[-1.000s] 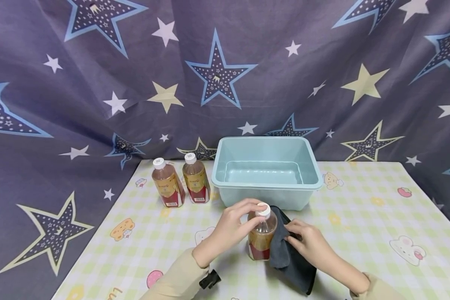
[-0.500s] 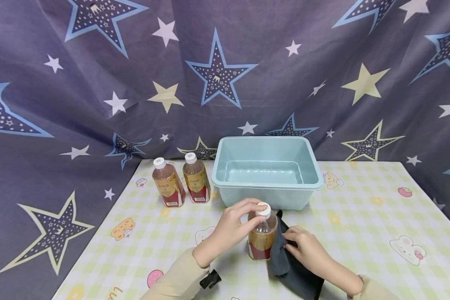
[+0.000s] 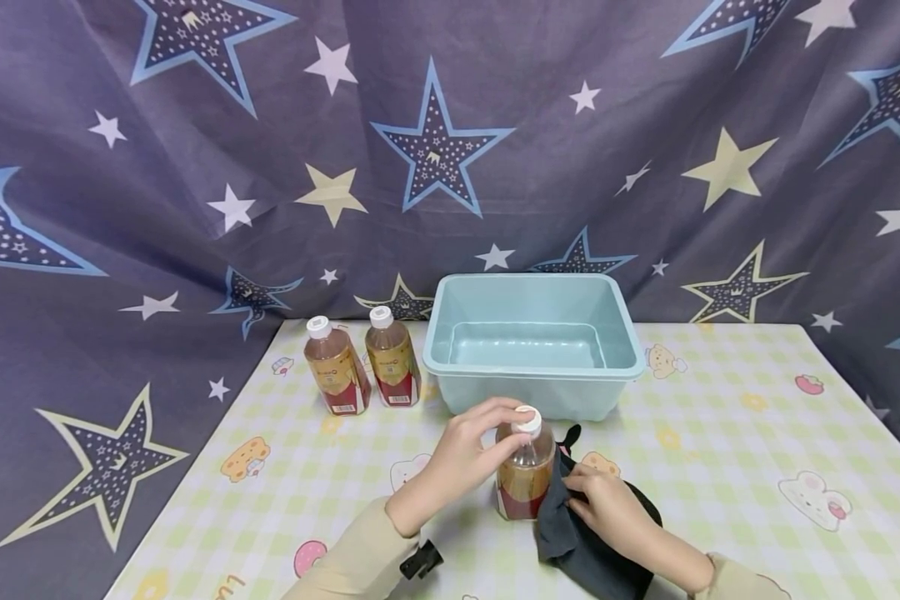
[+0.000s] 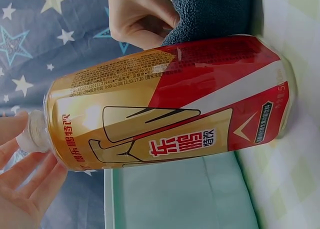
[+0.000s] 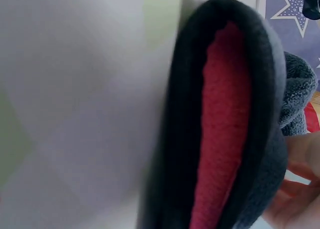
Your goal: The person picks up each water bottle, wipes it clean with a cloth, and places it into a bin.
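Note:
A drink bottle (image 3: 523, 485) with a gold and red label stands upright on the table, just in front of the tub. My left hand (image 3: 465, 450) grips its white cap (image 4: 36, 133) from above. My right hand (image 3: 613, 510) pinches a dark grey cloth (image 3: 581, 550), whose bunched edge lies against the bottle's right side. In the left wrist view, the cloth (image 4: 215, 14) touches the label near the bottle's lower part. The right wrist view shows a fold of the cloth with a red inner face (image 5: 225, 119); it hides most of the right hand there.
Directly behind the bottle is a light blue tub (image 3: 532, 392) with nothing visible inside. Two similar bottles, one (image 3: 336, 371) left of the other (image 3: 393, 362), stand at the back left. A checked tablecloth (image 3: 720, 467) covers the table, and a star-patterned curtain (image 3: 495, 233) hangs behind.
My right hand has shifted slightly toward me along the bottle's side, and the hanging part of the cloth has swung to the right. The left hand and the bottle stay put.

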`<state>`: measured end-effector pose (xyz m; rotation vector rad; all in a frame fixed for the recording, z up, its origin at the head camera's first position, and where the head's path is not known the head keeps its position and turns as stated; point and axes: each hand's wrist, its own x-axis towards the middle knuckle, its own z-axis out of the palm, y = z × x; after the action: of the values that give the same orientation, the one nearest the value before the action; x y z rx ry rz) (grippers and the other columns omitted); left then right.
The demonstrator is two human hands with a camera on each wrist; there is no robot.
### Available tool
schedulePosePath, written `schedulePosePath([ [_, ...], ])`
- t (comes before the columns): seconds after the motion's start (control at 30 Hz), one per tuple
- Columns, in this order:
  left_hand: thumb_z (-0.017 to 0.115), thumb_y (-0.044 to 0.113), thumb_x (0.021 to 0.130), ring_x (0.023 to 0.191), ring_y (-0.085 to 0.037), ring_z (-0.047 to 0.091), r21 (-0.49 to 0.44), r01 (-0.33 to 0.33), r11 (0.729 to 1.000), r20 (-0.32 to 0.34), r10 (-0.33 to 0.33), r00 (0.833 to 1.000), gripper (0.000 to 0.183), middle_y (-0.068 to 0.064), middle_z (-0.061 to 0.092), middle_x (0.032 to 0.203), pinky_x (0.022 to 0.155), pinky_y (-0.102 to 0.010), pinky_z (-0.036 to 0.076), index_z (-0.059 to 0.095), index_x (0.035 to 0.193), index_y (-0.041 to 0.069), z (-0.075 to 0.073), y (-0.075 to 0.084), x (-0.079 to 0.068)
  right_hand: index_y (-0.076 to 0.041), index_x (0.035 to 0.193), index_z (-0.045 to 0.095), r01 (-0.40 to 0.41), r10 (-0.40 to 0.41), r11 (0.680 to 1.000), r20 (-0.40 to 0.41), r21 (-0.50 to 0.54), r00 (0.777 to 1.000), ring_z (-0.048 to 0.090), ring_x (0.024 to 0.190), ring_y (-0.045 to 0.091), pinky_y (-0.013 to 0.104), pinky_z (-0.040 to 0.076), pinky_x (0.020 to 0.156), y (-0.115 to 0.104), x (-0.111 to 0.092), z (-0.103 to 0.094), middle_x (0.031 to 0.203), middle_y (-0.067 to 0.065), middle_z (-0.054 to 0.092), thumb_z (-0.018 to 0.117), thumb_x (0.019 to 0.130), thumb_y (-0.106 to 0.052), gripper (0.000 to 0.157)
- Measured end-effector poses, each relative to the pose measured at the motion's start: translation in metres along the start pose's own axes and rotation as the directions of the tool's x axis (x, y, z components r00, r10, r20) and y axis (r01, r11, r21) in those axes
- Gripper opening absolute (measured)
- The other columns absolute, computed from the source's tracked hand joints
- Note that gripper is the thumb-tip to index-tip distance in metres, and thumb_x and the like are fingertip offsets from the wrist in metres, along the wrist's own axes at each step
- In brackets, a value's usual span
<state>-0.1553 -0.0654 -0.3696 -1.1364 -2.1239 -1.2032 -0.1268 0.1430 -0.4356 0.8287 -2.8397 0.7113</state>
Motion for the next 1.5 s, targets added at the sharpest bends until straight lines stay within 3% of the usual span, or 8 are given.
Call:
schedulePosePath([
  [0.23, 0.066, 0.01, 0.078, 0.091, -0.01, 0.058, 0.002, 0.015, 1.0, 0.008, -0.015, 1.0, 0.02, -0.003, 0.062, 0.101, 0.08, -0.017, 0.046, 0.065, 0.098, 0.007, 0.0, 0.002, 0.0, 0.001, 0.088, 0.068, 0.011, -0.007, 0.998, -0.074, 0.054, 0.997, 0.055, 0.076, 0.014, 0.025, 0.049, 0.062, -0.003, -0.001, -0.008, 0.081, -0.002, 0.058, 0.069, 0.07, 0.002, 0.018],
  [0.43, 0.066, 0.011, 0.079, 0.09, -0.01, 0.058, 0.004, 0.026, 1.0, 0.006, -0.026, 1.0, 0.019, -0.003, 0.062, 0.1, 0.08, -0.017, 0.046, 0.065, 0.098, 0.007, 0.0, 0.003, 0.0, 0.002, 0.091, 0.067, 0.041, -0.019, 0.989, -0.159, 0.139, 0.987, 0.058, 0.074, 0.011, 0.023, 0.048, 0.059, -0.012, 0.0, -0.028, 0.084, -0.001, 0.059, 0.066, 0.072, 0.006, 0.02],
  [0.83, 0.067, 0.01, 0.078, 0.089, -0.01, 0.058, 0.016, 0.017, 1.0, -0.004, -0.017, 1.0, 0.019, -0.003, 0.062, 0.1, 0.079, -0.016, 0.046, 0.065, 0.096, 0.007, 0.001, 0.002, 0.0, 0.0, 0.091, 0.067, 0.123, -0.064, 0.98, -0.331, 0.16, 0.941, 0.053, 0.073, 0.002, 0.019, 0.046, 0.057, -0.024, 0.003, -0.047, 0.084, -0.005, 0.058, 0.069, 0.067, 0.01, 0.026],
  [1.13, 0.066, 0.01, 0.078, 0.088, -0.009, 0.058, 0.012, 0.025, 1.0, -0.003, -0.025, 1.0, 0.019, -0.003, 0.062, 0.1, 0.079, -0.016, 0.046, 0.065, 0.097, 0.007, 0.0, 0.003, 0.001, 0.003, 0.091, 0.067, 0.091, -0.038, 0.983, -0.309, 0.159, 0.95, 0.053, 0.07, 0.002, 0.019, 0.045, 0.055, -0.02, 0.003, -0.039, 0.083, -0.004, 0.058, 0.069, 0.067, 0.011, 0.026],
  [1.5, 0.066, 0.01, 0.078, 0.088, -0.009, 0.058, 0.012, -0.003, 1.0, -0.013, 0.003, 1.0, 0.019, -0.003, 0.062, 0.101, 0.078, -0.017, 0.046, 0.065, 0.098, 0.008, 0.0, 0.001, 0.001, -0.001, 0.088, 0.068, 0.077, -0.041, 0.984, -0.221, 0.159, 0.974, 0.055, 0.071, 0.006, 0.021, 0.045, 0.056, -0.014, 0.002, -0.027, 0.082, -0.004, 0.058, 0.068, 0.069, 0.008, 0.021],
])
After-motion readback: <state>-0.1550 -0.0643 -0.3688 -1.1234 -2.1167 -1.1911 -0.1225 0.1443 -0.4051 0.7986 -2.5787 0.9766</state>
